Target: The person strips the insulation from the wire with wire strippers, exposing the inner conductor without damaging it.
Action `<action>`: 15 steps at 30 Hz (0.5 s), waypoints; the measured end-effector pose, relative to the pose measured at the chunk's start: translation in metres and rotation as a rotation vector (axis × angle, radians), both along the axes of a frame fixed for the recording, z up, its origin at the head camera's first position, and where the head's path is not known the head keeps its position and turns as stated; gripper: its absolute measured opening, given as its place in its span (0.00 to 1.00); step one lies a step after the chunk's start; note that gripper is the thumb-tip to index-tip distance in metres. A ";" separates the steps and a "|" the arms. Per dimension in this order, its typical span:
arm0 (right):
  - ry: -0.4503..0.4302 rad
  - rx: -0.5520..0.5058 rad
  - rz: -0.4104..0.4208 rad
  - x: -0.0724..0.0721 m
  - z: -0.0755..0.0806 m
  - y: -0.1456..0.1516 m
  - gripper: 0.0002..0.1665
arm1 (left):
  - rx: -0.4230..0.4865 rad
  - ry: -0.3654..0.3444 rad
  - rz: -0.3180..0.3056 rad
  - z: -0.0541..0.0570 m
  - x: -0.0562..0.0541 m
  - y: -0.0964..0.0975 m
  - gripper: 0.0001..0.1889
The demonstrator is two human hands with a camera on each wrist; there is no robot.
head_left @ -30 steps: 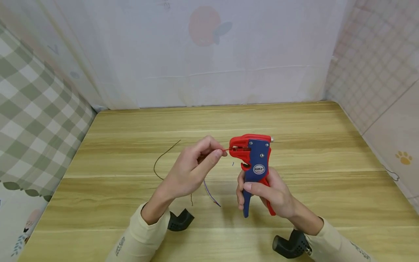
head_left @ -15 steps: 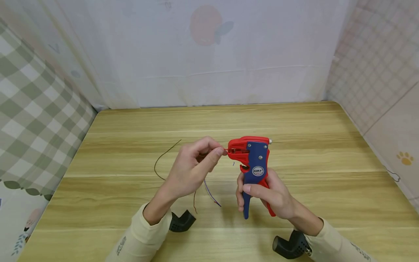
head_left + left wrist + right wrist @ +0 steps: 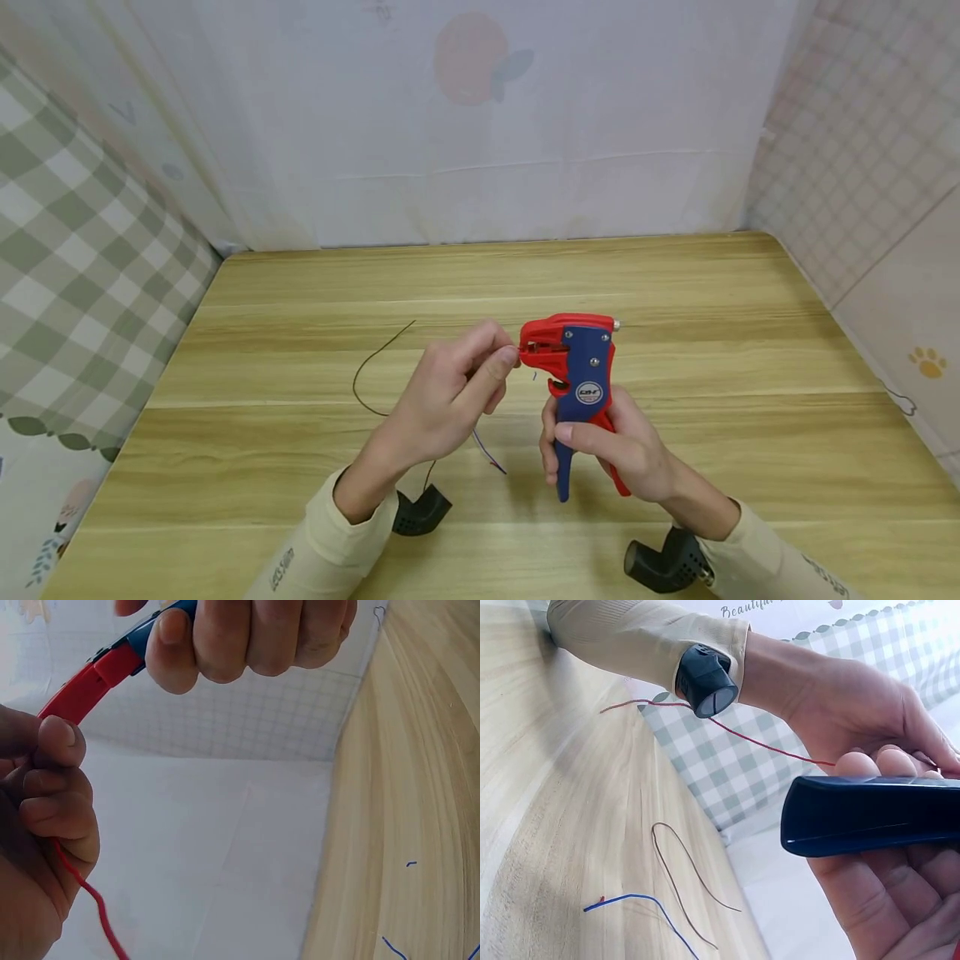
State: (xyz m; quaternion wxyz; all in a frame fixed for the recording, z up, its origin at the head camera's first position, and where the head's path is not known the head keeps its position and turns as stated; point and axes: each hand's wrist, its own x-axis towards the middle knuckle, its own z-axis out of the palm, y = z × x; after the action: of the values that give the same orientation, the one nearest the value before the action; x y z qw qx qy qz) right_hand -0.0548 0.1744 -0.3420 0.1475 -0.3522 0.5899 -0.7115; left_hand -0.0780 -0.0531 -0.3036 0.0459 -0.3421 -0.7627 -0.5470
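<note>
My right hand (image 3: 626, 450) grips the handles of a red and blue wire stripper (image 3: 588, 367), held upright above the table with its nose to the left. Between thumb and forefinger my left hand (image 3: 450, 400) pinches a red wire (image 3: 101, 904) right at the tool's mouth. How far the wire's end reaches into the jaws is hidden by the fingertips. The wire's free length hangs below the left palm in the left wrist view. In the right wrist view the dark blue handle (image 3: 870, 816) covers part of the right hand's fingers.
On the wooden table (image 3: 262, 333) lie a curved brown wire (image 3: 357, 375) and a blue wire (image 3: 637, 896) with a red bit at its end. A tiny blue scrap (image 3: 411, 863) lies near them. Fabric walls stand at the back and sides.
The wire stripper has shifted slightly left and down. My left hand has moved slightly right and down, so its fingertips now meet the tool's nose; the wire's hanging tail has swung.
</note>
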 end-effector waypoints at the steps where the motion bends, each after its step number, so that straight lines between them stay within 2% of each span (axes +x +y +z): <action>1: 0.000 -0.004 0.002 0.000 0.000 0.000 0.11 | -0.003 -0.001 0.003 0.000 0.000 0.000 0.08; 9: -0.006 -0.007 0.007 0.000 0.000 0.001 0.16 | -0.018 0.019 0.053 0.004 0.002 -0.002 0.08; 15: 0.002 0.003 0.011 0.001 0.000 0.001 0.13 | -0.017 0.039 0.069 0.005 0.002 -0.003 0.09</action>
State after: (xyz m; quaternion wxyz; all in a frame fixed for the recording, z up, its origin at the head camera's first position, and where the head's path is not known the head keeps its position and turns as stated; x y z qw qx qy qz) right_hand -0.0534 0.1752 -0.3418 0.1514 -0.3558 0.5892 -0.7095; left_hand -0.0757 -0.0556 -0.2984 0.0766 -0.3267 -0.7775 -0.5319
